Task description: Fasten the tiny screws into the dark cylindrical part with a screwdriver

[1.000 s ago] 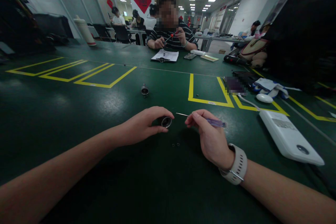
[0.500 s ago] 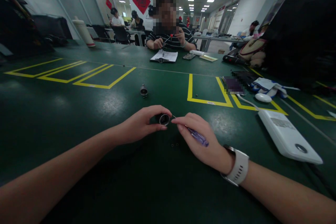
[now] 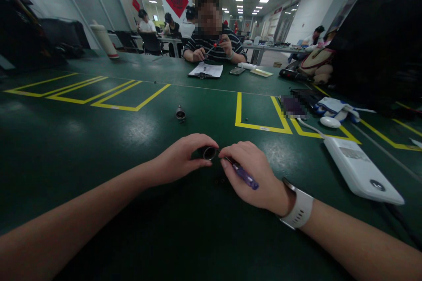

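A small dark cylindrical metal part [image 3: 209, 153] with a bright round rim is pinched between the thumb and fingers of my left hand [image 3: 184, 158]. Its open end faces me. Close on its right, my right hand [image 3: 249, 171] grips a screwdriver [image 3: 245, 176] with a clear purple handle. The screwdriver's shaft points left at the part; whether its tip touches is hidden by my fingertips. Tiny dark ring-like pieces [image 3: 219, 181] lie on the table just below the hands. Farther off stands another small metal part [image 3: 180, 114], with a round open end.
Yellow tape frames [image 3: 263, 129] mark the green table [image 3: 138, 193]. At the right lie a white power bank [image 3: 362, 169] with a cable, a white mouse-like object [image 3: 330, 122] and a cloth glove [image 3: 339, 109]. Across the table a person in a striped shirt works over a clipboard [image 3: 205, 70].
My left hand and the metal part have shifted slightly right and down. The screwdriver's handle has swung a little downward and left in my right hand.
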`<state>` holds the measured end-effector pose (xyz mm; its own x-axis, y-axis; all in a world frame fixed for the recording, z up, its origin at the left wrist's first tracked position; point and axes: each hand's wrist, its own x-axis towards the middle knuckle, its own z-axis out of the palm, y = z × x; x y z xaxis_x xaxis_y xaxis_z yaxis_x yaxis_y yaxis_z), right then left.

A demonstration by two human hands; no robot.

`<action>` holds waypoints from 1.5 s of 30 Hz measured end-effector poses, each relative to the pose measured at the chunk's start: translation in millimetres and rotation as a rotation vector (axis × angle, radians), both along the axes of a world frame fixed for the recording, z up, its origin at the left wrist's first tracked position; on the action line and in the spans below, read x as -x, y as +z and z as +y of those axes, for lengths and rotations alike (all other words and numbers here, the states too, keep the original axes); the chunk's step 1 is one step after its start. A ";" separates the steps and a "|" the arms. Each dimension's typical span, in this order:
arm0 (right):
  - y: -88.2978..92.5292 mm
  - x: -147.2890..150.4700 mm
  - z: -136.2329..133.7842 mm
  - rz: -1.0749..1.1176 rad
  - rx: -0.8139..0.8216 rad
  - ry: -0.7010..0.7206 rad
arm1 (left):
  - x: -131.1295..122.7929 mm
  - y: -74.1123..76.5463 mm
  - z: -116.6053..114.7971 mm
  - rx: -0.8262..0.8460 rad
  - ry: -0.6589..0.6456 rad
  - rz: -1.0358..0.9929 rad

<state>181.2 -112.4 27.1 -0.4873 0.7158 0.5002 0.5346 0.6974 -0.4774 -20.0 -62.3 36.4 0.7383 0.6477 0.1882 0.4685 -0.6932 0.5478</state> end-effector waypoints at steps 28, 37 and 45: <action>2.7 -0.2 2.5 0.319 0.262 0.054 | 1.8 -6.0 1.4 -0.057 -0.028 0.052; 2.8 -1.1 5.0 0.292 0.323 0.060 | 1.0 -6.7 -0.2 -0.082 -0.081 0.065; 1.1 0.2 5.1 0.373 0.380 0.072 | 1.8 -7.0 0.1 -0.115 -0.065 0.038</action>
